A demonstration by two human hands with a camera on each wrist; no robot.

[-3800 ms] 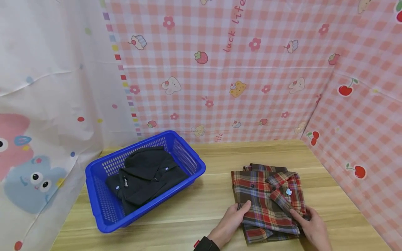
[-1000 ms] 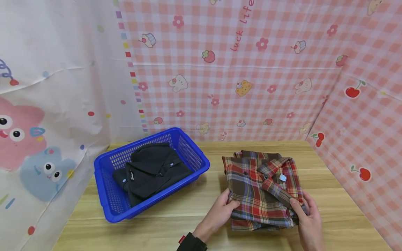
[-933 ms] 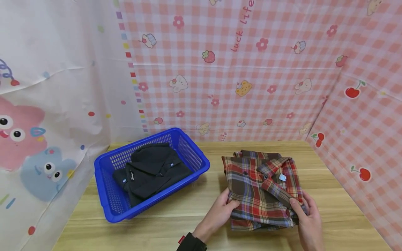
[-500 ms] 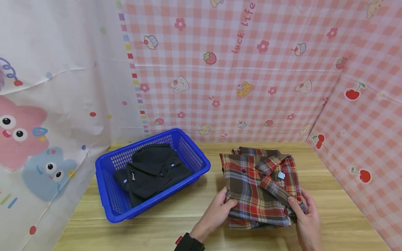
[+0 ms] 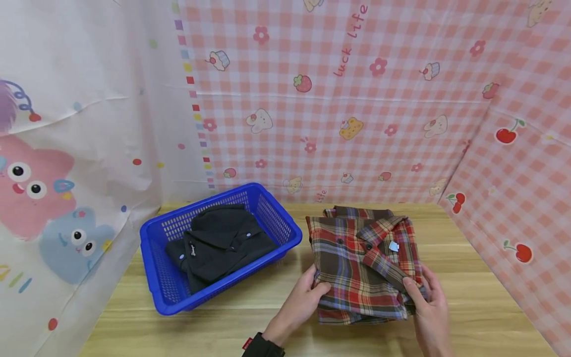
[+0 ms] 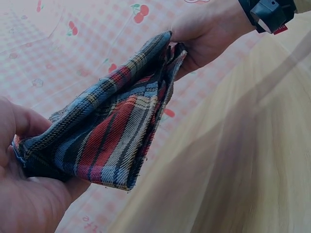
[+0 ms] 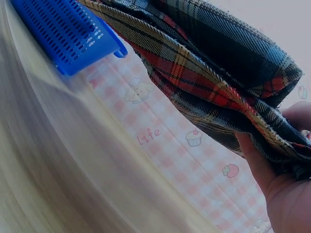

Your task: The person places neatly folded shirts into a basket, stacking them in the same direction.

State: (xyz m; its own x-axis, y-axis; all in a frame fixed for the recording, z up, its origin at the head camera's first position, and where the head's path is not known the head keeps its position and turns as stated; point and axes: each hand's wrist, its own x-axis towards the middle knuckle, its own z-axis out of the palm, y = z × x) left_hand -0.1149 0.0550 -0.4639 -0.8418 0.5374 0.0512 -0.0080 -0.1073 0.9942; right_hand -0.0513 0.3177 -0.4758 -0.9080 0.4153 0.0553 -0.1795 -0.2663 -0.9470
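Note:
A folded plaid shirt [image 5: 352, 267] in red, brown, blue and cream is held by its two sides, collar and small pale label facing up. My left hand [image 5: 298, 302] grips its left edge, thumb on top and fingers beneath. On the opposite edge my right hand [image 5: 430, 310] pinches the cloth the same way. Both wrist views show the shirt [image 6: 107, 126] raised above the tabletop, its folded layers hanging between the hands. To the left stands a blue plastic basket [image 5: 149, 267] with a folded black shirt [image 5: 218, 243] inside.
The wood-grain table [image 5: 214, 332] carries the basket on its left half. A pink checked cloth wall [image 5: 285, 114] rises along the back and right side. A white printed curtain [image 5: 111, 124] hangs at the left.
The plaid shirt has come up off the table in both hands and shifted left, nearer the basket. The head view has turned slightly left. The basket and black shirt stay put.

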